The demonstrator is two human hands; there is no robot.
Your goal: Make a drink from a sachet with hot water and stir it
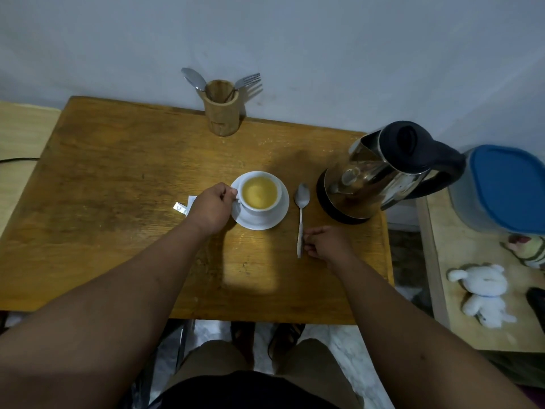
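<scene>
**Cup filled, stirring in question**

The wooden table (118,178) carries everything. The kettle (374,175) stands right of the cup (259,191), which sits on its saucer (280,215) holding yellow liquid, so powder and water look to be in already. The left hand (211,209) is closed on the cup's handle. The right hand (323,242) pinches the handle end of the spoon (301,211), which lies flat between cup and kettle. Whether stirring is done or pending cannot be told. A torn sachet (184,205), left of the cup, is mostly hidden by the left hand.
</scene>
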